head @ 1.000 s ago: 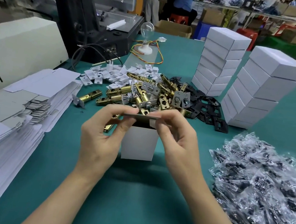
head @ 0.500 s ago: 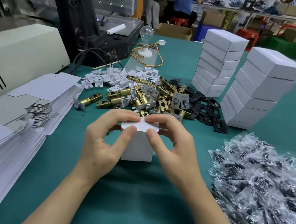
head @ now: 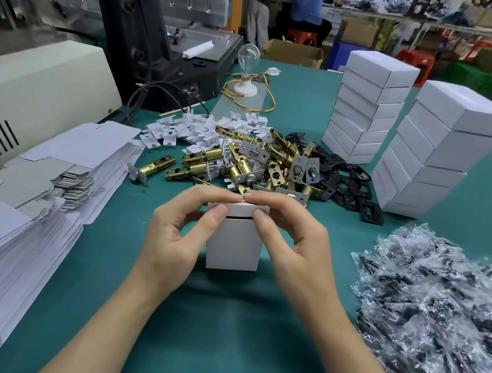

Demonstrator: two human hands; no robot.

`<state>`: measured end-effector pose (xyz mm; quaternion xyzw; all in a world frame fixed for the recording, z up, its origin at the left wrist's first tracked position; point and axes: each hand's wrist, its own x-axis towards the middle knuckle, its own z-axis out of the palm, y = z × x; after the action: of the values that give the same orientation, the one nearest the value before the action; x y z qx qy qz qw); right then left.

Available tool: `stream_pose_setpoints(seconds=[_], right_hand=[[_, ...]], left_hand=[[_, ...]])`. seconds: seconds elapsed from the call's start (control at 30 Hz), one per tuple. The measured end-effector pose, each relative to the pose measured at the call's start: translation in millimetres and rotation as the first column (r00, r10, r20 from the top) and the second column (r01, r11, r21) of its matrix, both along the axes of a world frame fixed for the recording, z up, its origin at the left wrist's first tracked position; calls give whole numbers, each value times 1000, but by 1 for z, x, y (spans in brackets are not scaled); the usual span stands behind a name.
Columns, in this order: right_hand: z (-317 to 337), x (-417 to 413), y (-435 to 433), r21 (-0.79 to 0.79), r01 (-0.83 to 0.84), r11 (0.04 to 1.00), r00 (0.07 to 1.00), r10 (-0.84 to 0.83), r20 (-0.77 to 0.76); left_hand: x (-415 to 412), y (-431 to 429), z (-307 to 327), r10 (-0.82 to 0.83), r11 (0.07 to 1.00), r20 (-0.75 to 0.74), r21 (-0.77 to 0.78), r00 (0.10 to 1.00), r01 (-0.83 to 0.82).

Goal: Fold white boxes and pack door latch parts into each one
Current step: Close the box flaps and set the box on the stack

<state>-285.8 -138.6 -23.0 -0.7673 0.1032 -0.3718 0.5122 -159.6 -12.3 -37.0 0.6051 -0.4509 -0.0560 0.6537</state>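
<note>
A small white box (head: 234, 245) stands upright on the green table (head: 216, 335) in front of me. My left hand (head: 177, 233) grips its left side and my right hand (head: 290, 241) grips its right side. Both thumbs press the top flap down over the opening, and a thin dark gap shows under the flap. Behind the box lies a heap of brass door latches (head: 242, 160), with black plates (head: 353, 186) to its right and small white plastic pieces (head: 188, 133) to its left. What is inside the box is hidden.
A thick stack of flat box blanks (head: 17, 209) fills the left side. Two stacks of closed white boxes (head: 368, 108) (head: 435, 150) stand at the back right. Clear bags of dark parts (head: 442, 318) are heaped at the right. Machines and a light bulb (head: 249, 56) stand behind.
The top flap, raised and open a second ago, has been folded down over the box opening. Both hands have moved lower onto the box top.
</note>
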Motion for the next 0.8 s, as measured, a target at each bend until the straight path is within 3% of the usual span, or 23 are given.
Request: stream_pose_setpoints(seconds=[0.33, 0.5, 0.63, 0.8], right_hand=[[1, -1, 1, 73, 9, 997, 1000, -9, -5], [3, -2, 2, 62, 1, 998, 1000, 1, -22], [2, -2, 6, -31, -17, 999, 997, 15, -82], [6, -2, 10, -9, 9, 1000, 998, -10, -55]], left_hand=[[-5, 0, 1, 37, 999, -67, -5, 997, -38], [-6, -2, 0, -54, 998, -161, 12, 986, 57], [-9, 1, 3, -47, 998, -28, 27, 998, 48], [-12, 3, 5, 159, 986, 107, -75, 981, -152]])
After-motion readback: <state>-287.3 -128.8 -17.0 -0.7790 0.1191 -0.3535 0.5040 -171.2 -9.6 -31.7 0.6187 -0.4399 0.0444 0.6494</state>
